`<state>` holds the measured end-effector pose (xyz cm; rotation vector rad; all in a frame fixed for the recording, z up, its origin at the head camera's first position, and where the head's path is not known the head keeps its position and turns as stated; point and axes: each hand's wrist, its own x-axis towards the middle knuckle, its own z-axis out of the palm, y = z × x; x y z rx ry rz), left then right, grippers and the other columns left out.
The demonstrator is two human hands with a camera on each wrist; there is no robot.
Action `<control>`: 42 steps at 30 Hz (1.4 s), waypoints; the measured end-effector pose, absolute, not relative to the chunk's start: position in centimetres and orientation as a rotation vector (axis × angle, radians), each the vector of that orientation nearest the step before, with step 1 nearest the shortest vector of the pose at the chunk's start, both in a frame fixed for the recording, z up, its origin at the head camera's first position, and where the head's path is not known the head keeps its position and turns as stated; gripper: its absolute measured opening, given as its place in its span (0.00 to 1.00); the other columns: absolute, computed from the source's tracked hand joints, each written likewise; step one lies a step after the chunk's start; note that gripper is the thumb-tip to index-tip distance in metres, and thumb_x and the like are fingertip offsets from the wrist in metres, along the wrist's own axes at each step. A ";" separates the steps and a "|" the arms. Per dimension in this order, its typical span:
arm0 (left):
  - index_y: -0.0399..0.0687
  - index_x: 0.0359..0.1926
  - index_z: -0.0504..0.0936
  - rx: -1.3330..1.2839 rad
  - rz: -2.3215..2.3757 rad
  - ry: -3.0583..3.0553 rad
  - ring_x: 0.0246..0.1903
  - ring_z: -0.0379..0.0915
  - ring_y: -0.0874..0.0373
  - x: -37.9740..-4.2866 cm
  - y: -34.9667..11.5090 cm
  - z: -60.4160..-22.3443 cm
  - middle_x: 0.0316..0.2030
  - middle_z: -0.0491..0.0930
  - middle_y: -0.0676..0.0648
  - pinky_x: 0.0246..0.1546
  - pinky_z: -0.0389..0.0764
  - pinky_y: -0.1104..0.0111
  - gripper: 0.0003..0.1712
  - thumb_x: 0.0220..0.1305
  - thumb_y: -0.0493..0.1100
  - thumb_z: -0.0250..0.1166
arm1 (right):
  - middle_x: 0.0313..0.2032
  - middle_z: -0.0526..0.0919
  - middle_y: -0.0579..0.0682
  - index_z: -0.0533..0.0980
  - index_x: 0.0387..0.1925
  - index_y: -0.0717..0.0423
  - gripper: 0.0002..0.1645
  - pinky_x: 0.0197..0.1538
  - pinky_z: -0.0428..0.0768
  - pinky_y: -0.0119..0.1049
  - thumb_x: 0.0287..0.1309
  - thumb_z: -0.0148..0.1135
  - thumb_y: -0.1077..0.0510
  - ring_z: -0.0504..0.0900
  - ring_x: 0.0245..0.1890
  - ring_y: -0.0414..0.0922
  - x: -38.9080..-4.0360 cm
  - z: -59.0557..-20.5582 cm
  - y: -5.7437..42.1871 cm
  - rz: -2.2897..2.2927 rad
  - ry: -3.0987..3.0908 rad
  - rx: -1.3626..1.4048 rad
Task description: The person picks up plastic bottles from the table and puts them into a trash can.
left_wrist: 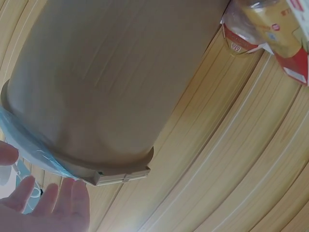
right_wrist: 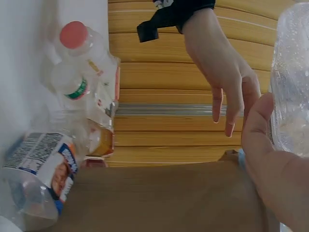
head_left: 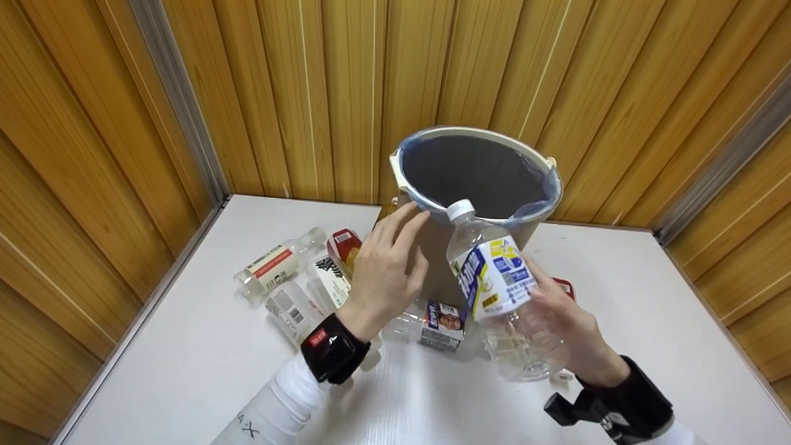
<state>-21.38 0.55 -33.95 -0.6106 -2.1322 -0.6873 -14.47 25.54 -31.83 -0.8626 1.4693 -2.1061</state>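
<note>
My right hand [head_left: 568,324] grips a clear plastic bottle [head_left: 503,278] with a white cap and a white, blue and yellow label. The bottle tilts, cap up and to the left, in front of the bin's near rim. In the right wrist view its clear wall [right_wrist: 292,82] shows beside the thumb. My left hand [head_left: 386,266] holds nothing; its fingers bend loosely beside the bin's left rim. In the left wrist view, its fingertips [left_wrist: 79,188] are right at that rim. The tall grey-brown bin [left_wrist: 111,87] has a bluish liner folded over its edge.
Left of the bin lie several clear bottles, one with a red-and-cream label [head_left: 272,266] and one with a barcode label [head_left: 295,309]. A bottle with a face on its label [head_left: 443,324] lies before the bin. Wood-patterned panels [head_left: 346,93] enclose the white table [head_left: 204,346].
</note>
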 end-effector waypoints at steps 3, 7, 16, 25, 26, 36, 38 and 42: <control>0.51 0.63 0.68 -0.616 -0.652 -2.132 0.63 0.62 0.54 -22.0 0.9 -33.4 0.65 0.65 0.47 0.60 0.69 0.61 0.32 0.53 0.41 0.60 | 0.64 0.64 0.53 0.43 0.72 0.46 0.32 0.61 0.72 0.43 0.67 0.28 0.58 0.70 0.60 0.47 -15.1 -30.2 25.4 -2.164 1.423 -0.948; 0.51 0.64 0.66 -0.637 -0.616 -2.140 0.66 0.57 0.52 -22.9 1.1 -33.1 0.66 0.62 0.47 0.63 0.66 0.58 0.35 0.53 0.41 0.61 | 0.59 0.70 0.57 0.47 0.70 0.54 0.29 0.56 0.76 0.41 0.68 0.26 0.60 0.74 0.54 0.48 -16.5 -28.2 25.1 -2.281 1.224 -1.016; 0.52 0.66 0.64 -0.714 -0.512 -2.193 0.69 0.54 0.51 -23.7 1.2 -34.0 0.67 0.62 0.47 0.67 0.60 0.57 0.36 0.53 0.41 0.59 | 0.45 0.75 0.51 0.61 0.58 0.58 0.21 0.47 0.77 0.34 0.67 0.37 0.54 0.77 0.43 0.43 -20.1 -25.4 24.3 -2.436 1.390 -0.749; 0.55 0.68 0.61 -0.714 -0.537 -2.208 0.70 0.51 0.52 -23.3 1.2 -34.8 0.68 0.60 0.48 0.66 0.63 0.56 0.40 0.52 0.40 0.60 | 0.47 0.74 0.51 0.57 0.62 0.52 0.23 0.49 0.75 0.39 0.67 0.38 0.54 0.76 0.44 0.45 -24.1 -24.5 23.3 -2.442 1.579 -0.610; 0.55 0.68 0.61 -0.713 -0.546 -2.209 0.70 0.51 0.52 -23.3 1.2 -34.9 0.68 0.60 0.48 0.66 0.62 0.55 0.40 0.52 0.40 0.60 | 0.47 0.74 0.51 0.57 0.62 0.51 0.23 0.48 0.76 0.40 0.67 0.38 0.55 0.76 0.44 0.45 -24.5 -24.5 23.1 -2.441 1.602 -0.599; 0.54 0.68 0.61 -0.711 -0.555 -2.205 0.70 0.52 0.51 -23.3 1.1 -35.4 0.68 0.60 0.47 0.66 0.63 0.56 0.40 0.51 0.39 0.61 | 0.46 0.73 0.50 0.52 0.67 0.58 0.31 0.46 0.78 0.37 0.63 0.44 0.61 0.77 0.43 0.43 -28.0 -24.3 21.2 -2.291 2.041 -0.307; 0.54 0.68 0.61 -0.706 -0.555 -2.200 0.70 0.52 0.51 -23.3 1.2 -35.5 0.68 0.60 0.47 0.66 0.63 0.56 0.41 0.51 0.39 0.61 | 0.47 0.72 0.50 0.51 0.66 0.60 0.33 0.47 0.78 0.36 0.61 0.47 0.61 0.76 0.43 0.42 -28.6 -24.4 20.8 -2.238 2.145 -0.257; 0.53 0.68 0.61 -0.702 -0.551 -2.193 0.70 0.52 0.51 -23.2 1.3 -35.7 0.68 0.61 0.47 0.65 0.64 0.56 0.41 0.51 0.39 0.62 | 0.51 0.69 0.52 0.51 0.65 0.60 0.35 0.49 0.75 0.33 0.58 0.50 0.61 0.74 0.45 0.42 -29.4 -24.8 20.1 -2.094 2.352 -0.200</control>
